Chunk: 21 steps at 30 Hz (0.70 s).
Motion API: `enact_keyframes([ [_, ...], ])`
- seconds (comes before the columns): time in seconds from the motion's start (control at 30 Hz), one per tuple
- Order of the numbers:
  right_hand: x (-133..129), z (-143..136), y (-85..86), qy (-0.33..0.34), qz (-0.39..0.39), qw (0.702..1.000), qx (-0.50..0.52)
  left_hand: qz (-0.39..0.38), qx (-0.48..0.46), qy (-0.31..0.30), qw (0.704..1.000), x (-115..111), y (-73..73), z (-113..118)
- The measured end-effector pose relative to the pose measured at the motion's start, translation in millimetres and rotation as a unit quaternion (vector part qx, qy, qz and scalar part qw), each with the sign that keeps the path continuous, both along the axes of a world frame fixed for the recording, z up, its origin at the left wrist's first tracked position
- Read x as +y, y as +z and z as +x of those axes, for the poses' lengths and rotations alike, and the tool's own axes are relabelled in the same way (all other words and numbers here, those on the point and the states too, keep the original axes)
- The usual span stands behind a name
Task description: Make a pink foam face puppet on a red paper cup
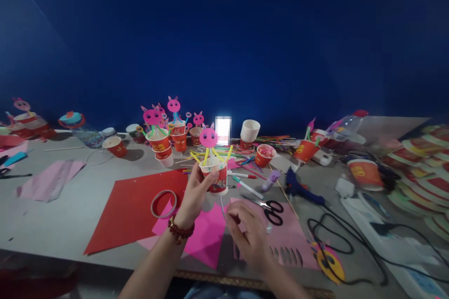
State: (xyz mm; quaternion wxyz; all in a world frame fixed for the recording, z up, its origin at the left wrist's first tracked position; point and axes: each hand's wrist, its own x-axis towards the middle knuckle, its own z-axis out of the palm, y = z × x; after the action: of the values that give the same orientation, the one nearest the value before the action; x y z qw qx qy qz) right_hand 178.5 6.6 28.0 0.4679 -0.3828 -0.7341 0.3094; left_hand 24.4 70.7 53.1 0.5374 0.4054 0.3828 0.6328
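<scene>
My left hand [202,187] is wrapped round a red and white paper cup [220,181], held upright above the table. A pink paper animal face [208,137] with ears and eyes rises from the cup, with yellow pipe cleaners [228,153] bent outward. Below the cup's base a thin pale stick [221,204] runs down to the closed fingers of my right hand [247,229], which pinch its lower end. Bright pink paper [206,238] lies under both hands. Black-handled scissors [273,210] rest on a light pink sheet [294,243] to the right.
Similar cup figures [157,138] stand at the back left, beside red paper [136,205] and a tape roll [164,203]. On the right are a blue glue gun [301,189], its cord, a power strip [382,238] and piled cups [417,163]. A blue partition [224,46] closes the back.
</scene>
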Motion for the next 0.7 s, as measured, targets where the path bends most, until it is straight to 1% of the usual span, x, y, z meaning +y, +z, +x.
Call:
enact_keyframes([
  [0.1, 2, 2, -9.5, -0.067, -0.077, 0.992, 0.076, -0.043, -0.078, -0.007, 0.996, 0, -3.2, -5],
  [0.17, 5, 2, -14.9, -0.087, -0.145, 0.977, 0.126, -0.061, -0.099, -0.008, 0.993, -1, -5.9, -6],
  [0.2, 7, 1, -16.5, -0.079, -0.172, 0.972, 0.14, -0.066, -0.104, -0.009, 0.992, -1, -6.9, -6],
  [0.27, 9, -2, -17.3, -0.035, -0.208, 0.969, 0.132, -0.073, -0.115, -0.015, 0.991, -3, -8.3, -4],
  [0.33, 10, -6, -16.5, 0.008, -0.227, 0.968, 0.107, -0.068, -0.118, -0.021, 0.99, -6, -9.2, -2],
  [0.4, 10, -11, -16.6, 0.024, -0.243, 0.965, 0.093, -0.05, -0.109, -0.028, 0.992, -10, -10.9, 1],
  [0.53, 8, -15, -21.9, 0.013, -0.25, 0.964, 0.087, -0.024, -0.069, -0.046, 0.996, -21, -17.6, 3],
  [0.7, 6, -11, -29.5, 0.005, -0.23, 0.968, 0.099, -0.037, -0.031, -0.097, 0.994, -36, -26.1, 9],
])
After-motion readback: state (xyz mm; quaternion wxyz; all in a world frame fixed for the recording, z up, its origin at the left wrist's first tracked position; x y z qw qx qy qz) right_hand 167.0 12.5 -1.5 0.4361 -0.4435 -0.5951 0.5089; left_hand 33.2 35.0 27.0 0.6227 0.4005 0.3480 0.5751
